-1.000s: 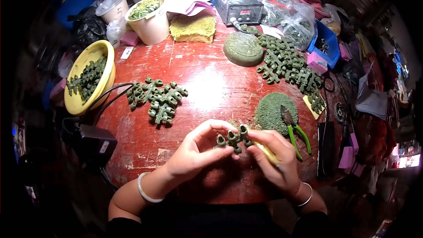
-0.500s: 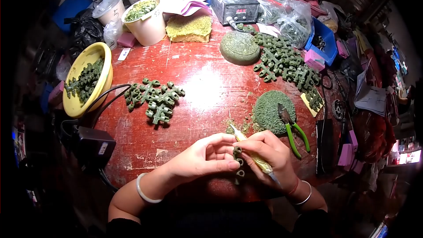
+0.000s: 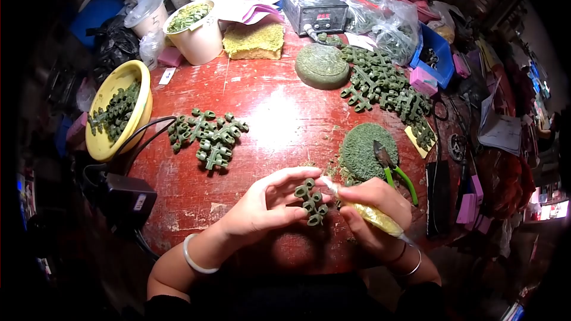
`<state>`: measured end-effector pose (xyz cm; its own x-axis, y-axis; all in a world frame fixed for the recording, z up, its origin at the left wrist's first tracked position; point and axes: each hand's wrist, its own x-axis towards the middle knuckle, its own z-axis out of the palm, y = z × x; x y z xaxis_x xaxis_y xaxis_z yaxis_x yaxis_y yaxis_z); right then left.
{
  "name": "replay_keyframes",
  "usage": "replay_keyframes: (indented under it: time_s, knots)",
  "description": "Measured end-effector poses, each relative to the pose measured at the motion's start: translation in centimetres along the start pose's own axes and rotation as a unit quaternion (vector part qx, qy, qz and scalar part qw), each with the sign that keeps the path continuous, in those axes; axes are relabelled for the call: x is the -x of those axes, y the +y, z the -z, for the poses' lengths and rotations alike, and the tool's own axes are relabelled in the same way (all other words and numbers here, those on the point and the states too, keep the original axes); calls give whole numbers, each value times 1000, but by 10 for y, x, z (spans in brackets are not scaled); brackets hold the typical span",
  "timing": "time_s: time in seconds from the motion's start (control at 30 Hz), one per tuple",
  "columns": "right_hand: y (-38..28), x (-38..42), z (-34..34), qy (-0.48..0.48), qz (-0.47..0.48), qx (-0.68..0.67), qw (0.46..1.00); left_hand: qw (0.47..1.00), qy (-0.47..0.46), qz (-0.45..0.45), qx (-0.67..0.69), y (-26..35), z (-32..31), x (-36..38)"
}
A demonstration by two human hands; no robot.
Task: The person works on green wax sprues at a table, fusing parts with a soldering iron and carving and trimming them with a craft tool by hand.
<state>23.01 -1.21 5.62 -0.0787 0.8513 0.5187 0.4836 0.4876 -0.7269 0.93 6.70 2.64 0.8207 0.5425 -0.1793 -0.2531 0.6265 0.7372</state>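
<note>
My left hand pinches a small green branched wax piece over the near edge of the red table. My right hand grips a yellowish wrapped tool like a pen, with its tip touching the upper right of the green piece. Both wrists wear bangles.
A pile of green branched pieces lies left of centre, a larger pile at the right. A yellow bowl holds more. Green-handled pliers rest on a green mound. A black adapter, white tubs, a sponge and a control box surround.
My left hand has turned the green piece and spread its fingers. My right hand has swung the tool so its tip points left onto the piece.
</note>
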Motion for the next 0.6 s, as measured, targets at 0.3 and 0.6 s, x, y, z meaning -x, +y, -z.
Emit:
replay_keyframes:
  time_s: [0.3, 0.6]
  knots:
    - [1, 4, -9, -2, 25, 21, 999, 999, -6, -27, -33, -2, 2, 1]
    - [1, 2, -4, -37, -47, -50, 997, 999, -11, -23, -38, -3, 2, 1]
